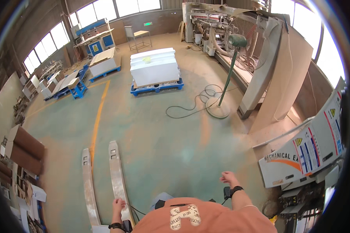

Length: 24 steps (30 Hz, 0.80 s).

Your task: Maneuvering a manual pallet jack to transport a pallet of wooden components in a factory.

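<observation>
Currently, a person in an orange-brown shirt (221,215) is standing over a green floor (163,147), with two long metal forks (116,167) lying to the person's left. Of the two hands, the left hand (119,203) is sitting nearer to them: it is overlapping the inner fork near its lower end (whether skin is meeting metal, one cannot tell). Its fingers are bending, yet the view is not showing whether they are closing on anything. Well to the right of the forks, the right hand (229,178) is hanging above the floor, its fingers partly curling; how far its grip is closing cannot be told either. Dark straps (236,189) are circling both wrists. A yellow line (100,108) is running out from between the fork tips. Beyond the forks and somewhat right, a white stack (153,72) is resting on a blue pallet (157,89). Farther right of them, a large fan (243,40) is standing beside a looping cable (182,117).
</observation>
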Tool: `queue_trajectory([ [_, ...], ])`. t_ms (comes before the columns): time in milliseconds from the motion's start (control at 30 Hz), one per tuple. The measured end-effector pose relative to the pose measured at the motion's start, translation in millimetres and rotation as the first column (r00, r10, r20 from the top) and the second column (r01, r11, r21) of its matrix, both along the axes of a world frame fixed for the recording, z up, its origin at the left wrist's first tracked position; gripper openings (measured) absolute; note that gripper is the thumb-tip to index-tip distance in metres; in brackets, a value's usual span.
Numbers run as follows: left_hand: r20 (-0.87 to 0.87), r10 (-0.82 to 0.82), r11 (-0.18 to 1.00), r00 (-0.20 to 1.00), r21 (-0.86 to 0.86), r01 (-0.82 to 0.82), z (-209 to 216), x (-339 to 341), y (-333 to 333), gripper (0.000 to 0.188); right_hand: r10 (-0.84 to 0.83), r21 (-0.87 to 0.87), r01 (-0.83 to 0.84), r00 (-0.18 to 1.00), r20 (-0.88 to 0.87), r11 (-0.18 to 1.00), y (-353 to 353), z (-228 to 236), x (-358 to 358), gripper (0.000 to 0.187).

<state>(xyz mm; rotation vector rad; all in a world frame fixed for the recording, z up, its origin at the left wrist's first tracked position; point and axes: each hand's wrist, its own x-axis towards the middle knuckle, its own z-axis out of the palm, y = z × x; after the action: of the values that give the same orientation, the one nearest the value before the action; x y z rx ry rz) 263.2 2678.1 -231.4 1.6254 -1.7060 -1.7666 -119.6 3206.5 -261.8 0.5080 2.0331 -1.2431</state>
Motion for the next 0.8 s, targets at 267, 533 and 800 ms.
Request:
queue_trajectory([
  [267, 0.239, -0.098, 0.972, 0.966, 0.234, 0.041, -92.6, -155.8, -98.0, 0.03, 0.123, -0.023, -0.123, 0.992, -0.023, 0.992, -84.4, -12.1, -161.2, 0.034],
  [533, 0.115, 0.026, 0.986, 0.993, 0.163, -0.045, -82.2, -451.9, -245.8, 0.023, -0.376, 0.144, 0.362, 0.923, 0.087, 0.921, -5.0, -39.6, -201.4, 0.028],
  [800, -0.035, -0.411, 0.905, 0.911, 0.102, 0.412, 5.4, -789.1, -238.2, 0.027, -0.661, 0.155, 0.645, 0.744, 0.092, 0.748, -31.8, -74.1, -259.0, 0.02],
])
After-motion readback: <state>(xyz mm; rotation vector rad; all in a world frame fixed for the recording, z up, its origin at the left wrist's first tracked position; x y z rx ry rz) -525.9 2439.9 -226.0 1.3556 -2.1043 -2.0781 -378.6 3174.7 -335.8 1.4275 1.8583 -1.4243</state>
